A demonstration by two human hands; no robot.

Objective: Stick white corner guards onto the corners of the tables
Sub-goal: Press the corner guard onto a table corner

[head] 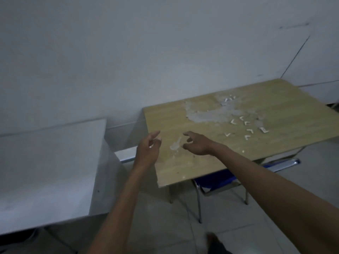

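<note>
Wooden table [211, 162] set against the wall [165, 52]. Scattered white corner guards [245, 127] occupy the top near its right edge. Left and front portions of the top lie open, including the near left corner. A narrow gap separates the table's left edge from the white table [51, 162]. A blue chair [216, 182] stands beneath the front edge.
</note>
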